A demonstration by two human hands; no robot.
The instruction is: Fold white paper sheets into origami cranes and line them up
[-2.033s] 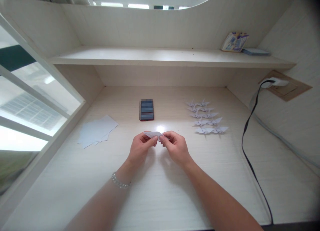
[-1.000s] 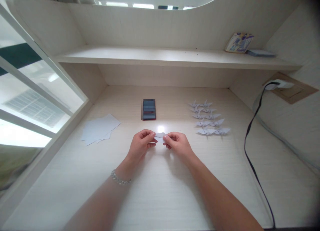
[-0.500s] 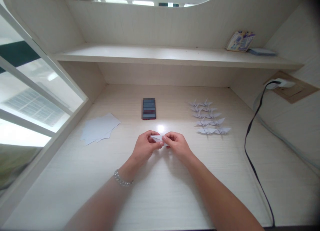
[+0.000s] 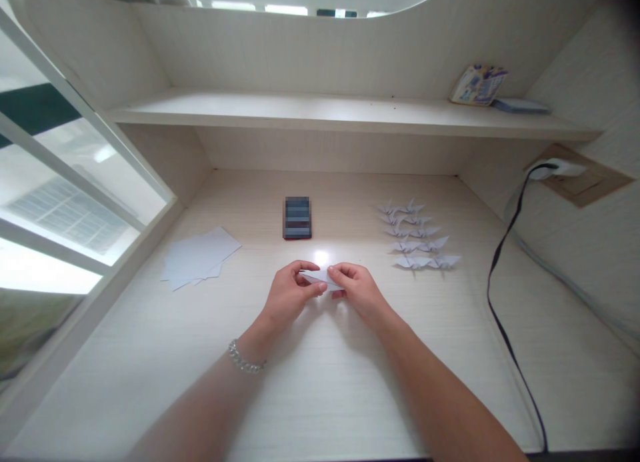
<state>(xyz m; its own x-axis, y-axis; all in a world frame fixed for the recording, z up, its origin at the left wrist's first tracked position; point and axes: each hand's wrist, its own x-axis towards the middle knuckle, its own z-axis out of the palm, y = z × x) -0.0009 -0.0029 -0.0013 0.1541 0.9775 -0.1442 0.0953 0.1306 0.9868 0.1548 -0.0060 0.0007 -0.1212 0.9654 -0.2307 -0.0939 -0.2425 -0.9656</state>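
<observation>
A small folded piece of white paper (image 4: 320, 277) is held between both hands above the middle of the desk. My left hand (image 4: 293, 291) pinches its left end between thumb and fingers. The right end is gripped by my right hand (image 4: 357, 289), thumb on top, fingertips underneath. My fingers hide part of the paper. To the right, several folded paper cranes (image 4: 417, 262) stand in two columns. Loose sheets of white paper (image 4: 200, 257) lie in an overlapping pile on the left.
Behind my hands a phone (image 4: 297, 217) lies flat, its screen blurred. A black cord (image 4: 495, 275) runs from a wall socket (image 4: 583, 175) down the right side. Above, a shelf (image 4: 280, 109) holds a colourful packet (image 4: 479, 85) and a thin flat item (image 4: 520, 106).
My right thumb and fingers have shifted slightly right along the paper, so more of it shows between the hands. The left hand keeps nearly the same place.
</observation>
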